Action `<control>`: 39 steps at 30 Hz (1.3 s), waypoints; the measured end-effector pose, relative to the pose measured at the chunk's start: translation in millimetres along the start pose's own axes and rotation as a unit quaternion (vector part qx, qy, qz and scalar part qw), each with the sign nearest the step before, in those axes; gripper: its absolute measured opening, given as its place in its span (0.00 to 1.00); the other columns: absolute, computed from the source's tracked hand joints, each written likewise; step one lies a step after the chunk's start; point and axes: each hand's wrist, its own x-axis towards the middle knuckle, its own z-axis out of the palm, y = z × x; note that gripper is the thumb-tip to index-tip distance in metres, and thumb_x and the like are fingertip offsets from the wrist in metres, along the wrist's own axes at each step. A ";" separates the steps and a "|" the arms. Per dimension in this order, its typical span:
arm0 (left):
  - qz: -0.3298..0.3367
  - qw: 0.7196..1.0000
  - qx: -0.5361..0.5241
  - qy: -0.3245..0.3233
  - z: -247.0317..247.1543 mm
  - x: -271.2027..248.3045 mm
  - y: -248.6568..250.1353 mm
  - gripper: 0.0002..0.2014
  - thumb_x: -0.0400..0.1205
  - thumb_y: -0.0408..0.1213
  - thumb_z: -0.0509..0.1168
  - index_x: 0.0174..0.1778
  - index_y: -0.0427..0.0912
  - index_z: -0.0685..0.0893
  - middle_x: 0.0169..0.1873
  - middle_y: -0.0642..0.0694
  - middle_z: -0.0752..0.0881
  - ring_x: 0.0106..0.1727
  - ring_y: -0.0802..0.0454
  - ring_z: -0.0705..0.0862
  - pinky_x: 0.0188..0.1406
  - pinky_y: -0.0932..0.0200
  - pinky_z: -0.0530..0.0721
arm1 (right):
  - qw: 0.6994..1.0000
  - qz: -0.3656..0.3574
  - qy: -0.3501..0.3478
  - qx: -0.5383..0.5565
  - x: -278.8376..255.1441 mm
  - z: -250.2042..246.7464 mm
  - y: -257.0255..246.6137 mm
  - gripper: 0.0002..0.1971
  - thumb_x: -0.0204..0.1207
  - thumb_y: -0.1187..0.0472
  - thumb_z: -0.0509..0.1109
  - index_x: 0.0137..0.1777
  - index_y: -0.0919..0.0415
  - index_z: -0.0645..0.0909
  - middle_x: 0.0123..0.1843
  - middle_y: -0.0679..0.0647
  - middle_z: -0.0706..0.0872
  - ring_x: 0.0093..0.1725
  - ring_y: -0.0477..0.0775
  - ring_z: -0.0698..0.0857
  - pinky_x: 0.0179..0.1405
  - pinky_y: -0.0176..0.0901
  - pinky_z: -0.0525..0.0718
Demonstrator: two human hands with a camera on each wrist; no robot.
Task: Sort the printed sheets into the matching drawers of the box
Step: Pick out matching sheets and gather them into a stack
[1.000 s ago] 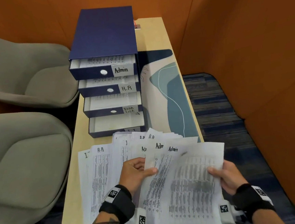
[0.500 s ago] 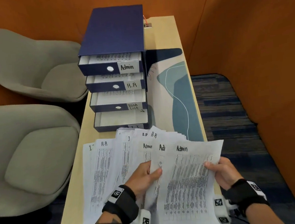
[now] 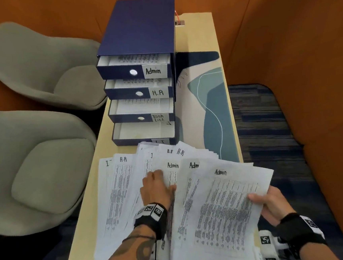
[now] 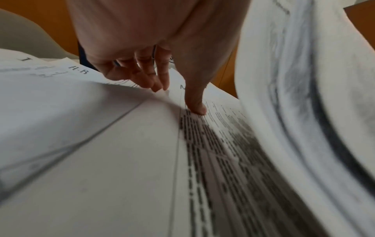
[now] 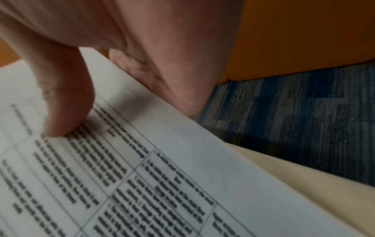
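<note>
The box (image 3: 139, 29) stands at the far end of the worktop (image 3: 197, 34) with four drawers pulled out, labelled Admin (image 3: 134, 72), H.R (image 3: 138, 93), Task List (image 3: 141, 118) and, lowest, I.T (image 3: 144, 135). The three upper drawers contain printed paper. The loose sheets (image 3: 118, 192) lie fanned across the near end of the worktop, headed Admin, H.R or I. The left hand (image 3: 156, 190) rests palm down on the fan; its fingers (image 4: 160, 77) are extended and slightly apart, the thumb pressing one sheet. The right hand (image 3: 271, 205) pinches the right edge of the top Admin sheet (image 3: 225, 212), thumb above, fingers (image 5: 142, 70) beneath, raising that edge off the pile.
</note>
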 end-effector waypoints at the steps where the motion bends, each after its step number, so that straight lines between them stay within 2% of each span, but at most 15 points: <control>1: -0.017 0.999 -0.032 -0.001 1.0 5.2 -1.1 0.29 0.79 0.48 0.78 0.72 0.47 0.75 0.65 0.46 0.81 0.68 0.42 0.80 0.68 0.43 0.80 | 1.000 0.006 -0.014 -0.003 -4.4 1.4 -1.2 0.25 0.71 0.81 0.68 0.70 0.75 0.79 0.65 0.75 0.88 0.63 0.76 0.89 0.53 0.65 0.93; 5: -0.060 0.989 -0.133 0.014 -7.0 13.9 -6.2 0.19 0.79 0.38 0.75 0.65 0.48 0.82 0.45 0.47 0.90 0.52 0.44 0.88 0.54 0.53 0.85 | 0.999 0.002 -0.042 0.001 -26.9 4.8 -7.1 0.26 0.70 0.80 0.67 0.70 0.73 0.79 0.65 0.76 0.87 0.64 0.75 0.89 0.54 0.65 0.93; 8: -0.024 0.995 -0.087 0.049 -15.7 4.7 -11.7 0.04 0.81 0.46 0.72 0.48 0.52 0.89 0.46 0.53 0.88 0.58 0.47 0.84 0.56 0.51 0.83 | 0.999 -0.029 -0.031 0.028 -41.4 0.2 -5.9 0.29 0.71 0.82 0.64 0.73 0.69 0.78 0.66 0.75 0.87 0.65 0.76 0.87 0.59 0.71 0.89; 12: -0.027 0.998 -0.043 -0.027 -17.4 3.9 -19.2 0.28 0.76 0.59 0.77 0.66 0.50 0.79 0.61 0.52 0.81 0.66 0.47 0.80 0.65 0.48 0.81 | 0.999 -0.037 0.006 0.030 -50.9 -12.0 6.1 0.29 0.75 0.81 0.64 0.76 0.67 0.76 0.68 0.75 0.86 0.67 0.78 0.86 0.65 0.79 0.84; 14: -0.017 0.997 -0.030 -0.067 -20.9 8.8 -16.7 0.25 0.78 0.56 0.77 0.66 0.48 0.81 0.62 0.50 0.85 0.66 0.47 0.83 0.66 0.50 0.81 | 0.997 -0.048 0.045 0.032 -53.1 -14.2 12.2 0.28 0.74 0.81 0.66 0.75 0.70 0.76 0.68 0.75 0.86 0.66 0.77 0.87 0.56 0.71 0.90; 17: -0.033 0.994 -0.078 -0.065 -30.6 15.1 -16.6 0.06 0.83 0.47 0.73 0.48 0.51 0.85 0.50 0.50 0.90 0.50 0.48 0.85 0.56 0.53 0.85 | 0.994 -0.064 0.078 0.036 -59.9 -13.2 14.3 0.27 0.71 0.79 0.69 0.73 0.74 0.78 0.67 0.75 0.87 0.64 0.77 0.88 0.52 0.64 0.93; 18: -0.029 0.995 -0.078 -0.054 -33.0 15.3 -18.7 0.06 0.84 0.47 0.72 0.43 0.52 0.84 0.44 0.52 0.89 0.46 0.50 0.84 0.52 0.55 0.84 | 0.994 -0.063 0.080 0.037 -62.1 -12.7 14.0 0.27 0.71 0.79 0.69 0.72 0.74 0.78 0.66 0.75 0.87 0.64 0.77 0.88 0.52 0.65 0.93; 20: 0.001 0.997 -0.062 -0.046 -38.6 13.3 -23.1 0.09 0.86 0.47 0.70 0.41 0.52 0.84 0.39 0.54 0.88 0.43 0.51 0.84 0.50 0.56 0.83 | 0.994 -0.060 0.080 0.036 -65.0 -10.8 12.3 0.27 0.71 0.80 0.68 0.72 0.74 0.77 0.66 0.75 0.87 0.63 0.78 0.88 0.52 0.67 0.92; 24: 0.097 0.995 -0.021 -0.008 -44.1 2.4 -34.8 0.10 0.89 0.49 0.66 0.46 0.54 0.91 0.44 0.53 0.92 0.42 0.53 0.83 0.48 0.55 0.85 | 0.996 -0.052 0.067 0.039 -64.9 -3.4 10.7 0.28 0.71 0.81 0.67 0.74 0.73 0.77 0.66 0.75 0.87 0.63 0.77 0.88 0.51 0.67 0.92; 27: 0.202 0.974 -0.038 0.100 -47.0 -3.6 -46.9 0.03 0.81 0.43 0.78 0.48 0.53 0.96 0.53 0.52 0.94 0.48 0.48 0.90 0.49 0.50 0.88 | 0.998 -0.051 0.036 0.019 -67.0 2.9 6.5 0.27 0.72 0.81 0.66 0.74 0.72 0.77 0.67 0.75 0.87 0.64 0.77 0.88 0.53 0.65 0.92; 30: 0.252 0.945 -0.113 0.172 -53.3 -14.1 -56.4 0.10 0.74 0.37 0.84 0.49 0.50 0.97 0.58 0.51 0.94 0.54 0.50 0.90 0.59 0.47 0.88 | 0.998 -0.065 0.014 -0.001 -67.5 8.1 1.7 0.27 0.71 0.81 0.65 0.73 0.74 0.77 0.65 0.77 0.87 0.62 0.77 0.89 0.52 0.62 0.93; 32: 0.223 0.940 -0.224 0.129 -62.4 -22.0 -54.0 0.09 0.75 0.33 0.82 0.49 0.49 0.96 0.50 0.55 0.95 0.50 0.62 0.91 0.56 0.57 0.91 | 0.997 -0.076 0.009 -0.008 -66.1 9.0 -0.7 0.28 0.70 0.81 0.66 0.73 0.74 0.77 0.65 0.78 0.86 0.63 0.77 0.88 0.52 0.60 0.93; 34: 0.134 0.935 -0.324 0.048 -69.5 -26.6 -46.0 0.06 0.78 0.35 0.80 0.44 0.52 0.96 0.40 0.62 0.94 0.46 0.69 0.89 0.48 0.71 0.86 | 0.996 -0.091 0.001 -0.015 -63.8 9.7 -3.2 0.28 0.69 0.82 0.66 0.73 0.75 0.77 0.65 0.77 0.87 0.64 0.76 0.88 0.55 0.59 0.92; 37: 0.092 0.923 -0.371 -0.049 -79.3 -23.5 -33.0 0.06 0.81 0.41 0.78 0.39 0.51 0.91 0.33 0.58 0.91 0.39 0.63 0.87 0.45 0.68 0.81 | 0.993 -0.110 -0.007 -0.035 -56.6 16.8 -8.1 0.28 0.69 0.84 0.67 0.71 0.76 0.77 0.65 0.78 0.86 0.65 0.77 0.87 0.55 0.56 0.92; 39: 0.125 0.892 -0.408 -0.149 -87.7 -24.1 -20.0 0.08 0.87 0.40 0.71 0.42 0.44 0.84 0.24 0.55 0.82 0.25 0.56 0.76 0.31 0.62 0.74 | 0.992 -0.120 -0.019 -0.039 -48.8 24.9 -11.8 0.26 0.69 0.83 0.70 0.70 0.77 0.79 0.64 0.80 0.86 0.64 0.79 0.87 0.55 0.59 0.92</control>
